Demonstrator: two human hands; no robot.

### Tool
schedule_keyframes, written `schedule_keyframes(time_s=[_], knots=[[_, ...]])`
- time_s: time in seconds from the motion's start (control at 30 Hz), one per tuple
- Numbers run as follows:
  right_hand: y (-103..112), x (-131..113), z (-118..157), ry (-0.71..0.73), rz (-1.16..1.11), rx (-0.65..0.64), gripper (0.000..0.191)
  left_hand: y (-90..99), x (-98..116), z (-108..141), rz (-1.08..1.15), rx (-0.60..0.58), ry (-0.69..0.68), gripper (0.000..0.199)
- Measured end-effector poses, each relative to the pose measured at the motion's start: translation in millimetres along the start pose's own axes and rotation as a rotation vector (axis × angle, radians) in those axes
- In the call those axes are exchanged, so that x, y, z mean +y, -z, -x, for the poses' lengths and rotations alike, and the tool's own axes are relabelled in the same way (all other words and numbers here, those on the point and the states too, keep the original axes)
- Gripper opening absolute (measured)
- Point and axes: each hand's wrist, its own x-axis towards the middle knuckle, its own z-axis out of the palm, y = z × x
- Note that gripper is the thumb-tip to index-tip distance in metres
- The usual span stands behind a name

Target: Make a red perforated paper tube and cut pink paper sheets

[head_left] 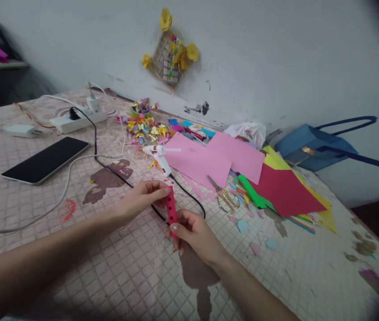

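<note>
A narrow red paper strip (170, 207) with a row of dark round spots is stretched between my two hands above the table. My left hand (147, 192) pinches its upper end between thumb and fingers. At the lower end, my right hand (189, 229) has thumb and fingers closed on the strip. Just beyond them lies a white glue gun (161, 160) with its black cord (189, 191) looping behind my hands. Gold-handled scissors (226, 198) rest to the right, beside pink paper sheets (198, 160).
Red paper (286, 187), a green glue-gun-like or cutter-shaped tool (250, 191) and a blue bag (316, 145) are at the right. Colourful paper scraps (147, 129) lie at the back. On the left are a black-screened tablet (47, 159), a white power strip (79, 120) and trailing cables.
</note>
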Motion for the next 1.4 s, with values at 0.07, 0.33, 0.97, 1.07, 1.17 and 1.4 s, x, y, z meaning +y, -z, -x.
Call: schedule_keyframes(time_s=[0.07, 0.33, 0.97, 1.07, 1.17, 1.4], knots=[[1, 1, 0, 0.009, -0.028, -0.001, 0.038, 0.8, -1, -1, 0.031, -0.009, 0.008, 0.026], [0, 6, -4, 0.03, -0.084, 0.046, 0.042, 0.9, -7, -3, 0.107, -0.214, 0.072, 0.026], [28, -8, -7, 0.269, 0.238, 0.448, 0.037, 37.6, 3, -18, -0.362, -0.089, 0.066, 0.04], [29, -7, -8, 0.227, 0.209, 0.421, 0.033, 47.7, 4, -22, -0.534, -0.043, 0.018, 0.037], [30, -6, -9, 0.186, 0.182, 0.401, 0.033, 52.0, 6, -21, -0.704, 0.091, -0.042, 0.031], [32, -6, -9, 0.21, 0.103, 0.387, 0.042, 59.8, 10, -22, -0.901, 0.358, -0.14, 0.03]])
